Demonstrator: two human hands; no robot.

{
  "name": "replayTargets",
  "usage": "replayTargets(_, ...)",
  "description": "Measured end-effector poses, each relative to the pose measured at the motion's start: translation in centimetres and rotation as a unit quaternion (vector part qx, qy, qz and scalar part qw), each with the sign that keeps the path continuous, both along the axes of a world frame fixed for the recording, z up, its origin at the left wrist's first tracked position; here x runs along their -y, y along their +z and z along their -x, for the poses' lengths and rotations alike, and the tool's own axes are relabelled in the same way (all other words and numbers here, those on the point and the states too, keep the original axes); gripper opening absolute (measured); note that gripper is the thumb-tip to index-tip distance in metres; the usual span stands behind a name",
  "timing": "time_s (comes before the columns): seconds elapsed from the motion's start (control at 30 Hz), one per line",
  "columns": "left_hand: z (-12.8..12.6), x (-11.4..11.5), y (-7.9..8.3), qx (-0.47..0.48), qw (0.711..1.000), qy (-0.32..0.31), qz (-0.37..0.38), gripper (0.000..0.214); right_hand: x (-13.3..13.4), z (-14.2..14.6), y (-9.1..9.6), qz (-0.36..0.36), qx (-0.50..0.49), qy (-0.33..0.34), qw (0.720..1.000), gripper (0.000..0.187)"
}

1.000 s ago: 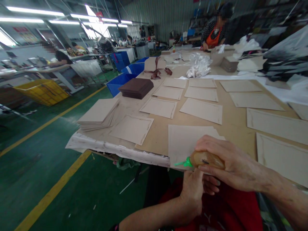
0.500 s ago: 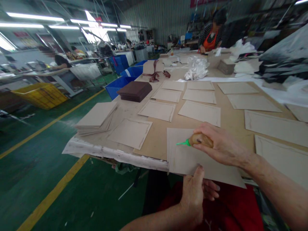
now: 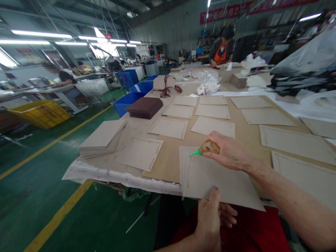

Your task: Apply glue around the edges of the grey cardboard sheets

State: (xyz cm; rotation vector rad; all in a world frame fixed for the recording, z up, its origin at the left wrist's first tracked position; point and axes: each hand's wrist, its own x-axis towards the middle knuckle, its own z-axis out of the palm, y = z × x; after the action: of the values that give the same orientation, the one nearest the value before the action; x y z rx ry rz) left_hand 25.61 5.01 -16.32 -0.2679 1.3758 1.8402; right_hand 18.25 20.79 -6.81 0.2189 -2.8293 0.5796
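Note:
My right hand (image 3: 228, 151) is wrapped around a brownish squeeze glue bottle (image 3: 209, 147) with a green nozzle. The nozzle tip points left, at the left margin of the top cardboard sheet (image 3: 223, 178), near its far left corner. A thin glue line runs along that margin. Other sheet edges peek out beneath on the left. At the near edge, my left hand (image 3: 210, 215) pinches the cardboard, thumb on top and fingers underneath, partly hidden.
Cardboard pieces with glue-like lines along their edges, such as one (image 3: 140, 152), lie in rows across the table. A cardboard stack (image 3: 102, 134) and a dark brown stack (image 3: 145, 106) stand left. Blue bins (image 3: 123, 105) flank the table; a person (image 3: 222, 50) works at its far end.
The view has tilted up a little. My right hand has moved the nozzle along the sheet's left margin toward the far corner. My left hand keeps its hold on the cardboard.

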Motion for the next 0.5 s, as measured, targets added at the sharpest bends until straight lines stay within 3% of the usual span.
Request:
replayTargets(0.23,0.0,0.1,0.1,-0.012,1.0,0.01,0.012,0.074,-1.8,0.0,1.2,-0.002,0.024,-0.018,1.0,0.026)
replayTargets(0.4,0.0,0.0,0.0,-0.02,1.0,-0.001,0.02,0.075,-4.3,-0.7,3.1,-0.061,0.067,-0.031,0.995,0.027)
replayTargets(0.5,0.1,0.0,-0.2,-0.021,0.999,-0.002,0.028,0.077,-4.5,-1.0,3.7,-0.078,0.085,-0.041,0.992,0.028)
